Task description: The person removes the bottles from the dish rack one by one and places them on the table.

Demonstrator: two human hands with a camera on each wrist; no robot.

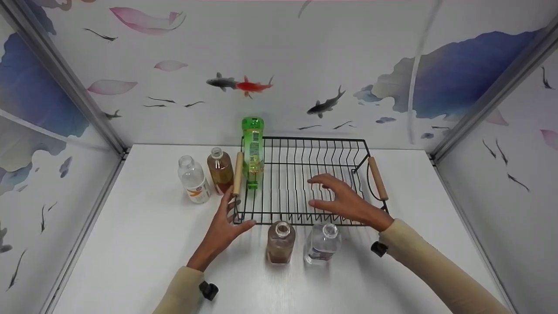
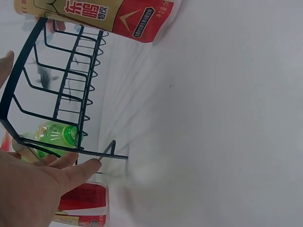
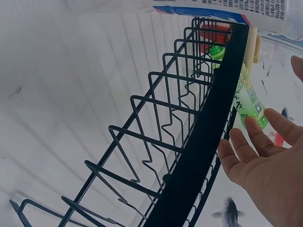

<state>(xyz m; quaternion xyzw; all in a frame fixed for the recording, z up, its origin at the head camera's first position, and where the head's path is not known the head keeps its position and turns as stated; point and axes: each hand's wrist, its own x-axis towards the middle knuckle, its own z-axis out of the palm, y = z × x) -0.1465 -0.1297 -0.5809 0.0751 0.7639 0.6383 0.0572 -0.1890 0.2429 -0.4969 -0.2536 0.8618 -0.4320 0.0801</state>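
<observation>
A black wire dish rack (image 1: pixel 305 140) with wooden handles stands mid-table. A green bottle (image 1: pixel 253 150) stands upside down in its rear left corner. My left hand (image 1: pixel 224 226) lies open at the rack's front left corner, thumb by the corner wire. In the left wrist view a fingertip of the left hand (image 2: pixel 71 172) reaches the corner of the rack (image 2: pixel 28 42), with the green bottle (image 2: pixel 54 135) behind. My right hand (image 1: pixel 344 200) hovers open, fingers spread, over the rack's front right part. The right wrist view shows the right hand (image 3: pixel 270 165) beside the rack's rim (image 3: pixel 203 137), holding nothing.
A clear bottle (image 1: pixel 193 179) and an amber bottle (image 1: pixel 220 171) stand left of the rack. A brown bottle (image 1: pixel 280 243) and a clear bottle (image 1: pixel 323 244), both uncapped, stand just in front of it. Patterned walls close in the back and both sides.
</observation>
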